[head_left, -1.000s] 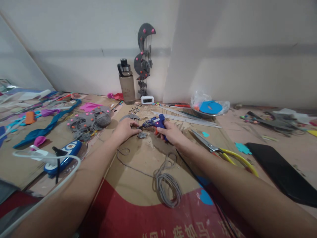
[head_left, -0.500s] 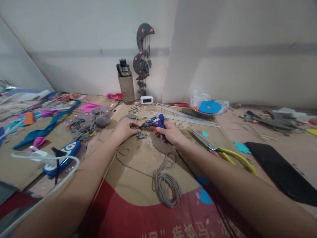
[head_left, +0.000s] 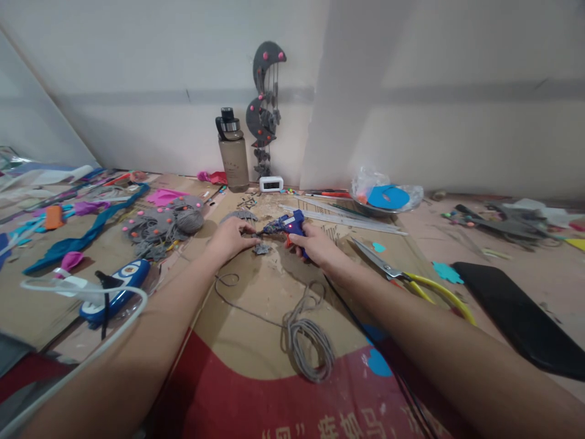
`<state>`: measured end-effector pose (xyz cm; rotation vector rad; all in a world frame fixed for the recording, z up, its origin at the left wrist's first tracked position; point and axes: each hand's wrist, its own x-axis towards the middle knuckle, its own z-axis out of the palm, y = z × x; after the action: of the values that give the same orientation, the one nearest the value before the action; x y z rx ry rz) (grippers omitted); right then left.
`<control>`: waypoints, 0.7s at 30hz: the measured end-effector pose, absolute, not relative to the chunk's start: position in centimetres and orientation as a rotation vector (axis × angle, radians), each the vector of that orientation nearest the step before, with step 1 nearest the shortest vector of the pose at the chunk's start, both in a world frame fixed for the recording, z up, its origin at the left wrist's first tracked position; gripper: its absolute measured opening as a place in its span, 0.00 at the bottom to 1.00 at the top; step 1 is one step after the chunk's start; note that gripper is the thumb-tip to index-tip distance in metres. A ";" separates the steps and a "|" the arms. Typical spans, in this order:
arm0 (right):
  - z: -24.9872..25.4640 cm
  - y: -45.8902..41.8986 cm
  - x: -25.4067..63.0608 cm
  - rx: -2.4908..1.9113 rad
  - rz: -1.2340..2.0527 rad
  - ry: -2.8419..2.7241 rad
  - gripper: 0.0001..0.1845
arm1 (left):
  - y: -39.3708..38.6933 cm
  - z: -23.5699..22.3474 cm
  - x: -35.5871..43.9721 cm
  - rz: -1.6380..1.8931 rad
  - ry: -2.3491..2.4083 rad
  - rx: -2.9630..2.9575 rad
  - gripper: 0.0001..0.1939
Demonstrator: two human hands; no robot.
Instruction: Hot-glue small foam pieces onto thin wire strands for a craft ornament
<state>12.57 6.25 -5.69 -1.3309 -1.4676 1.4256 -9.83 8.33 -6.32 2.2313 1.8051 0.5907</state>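
Observation:
My right hand (head_left: 314, 241) is wrapped round the handle of a blue hot glue gun (head_left: 292, 223), whose nozzle points left. At the nozzle tip, my left hand (head_left: 234, 240) has its fingers pinched; whatever they hold is too small to make out. Just below those fingertips lies a small grey felt scrap (head_left: 261, 249). A grey felt piece (head_left: 240, 216) sits partly hidden behind the left hand. Grey cord (head_left: 311, 347) lies coiled between my forearms, with a loose strand running up toward the left wrist.
Yellow-handled scissors (head_left: 402, 275) and a black phone-like slab (head_left: 512, 317) lie at right. A bottle (head_left: 233, 155), a small white clock (head_left: 271, 184) and a grey moon hanging (head_left: 265, 97) stand by the wall. Grey yarn pieces (head_left: 169, 222) and a blue power strip (head_left: 119, 292) are at left.

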 end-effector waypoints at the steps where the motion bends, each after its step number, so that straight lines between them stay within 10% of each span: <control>1: -5.6 6.3 12.5 -1.349 1.424 -1.470 0.03 | 8.4 -6.3 -9.8 0.591 1.805 2.231 0.17; 21: -5.6 6.2 12.6 -1.360 1.453 -1.440 0.02 | 8.3 -6.1 -9.7 0.556 1.813 2.197 0.17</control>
<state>12.64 6.23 -5.60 -1.3601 -1.4404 1.4527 -9.71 8.35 -6.13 2.1975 1.8130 0.5565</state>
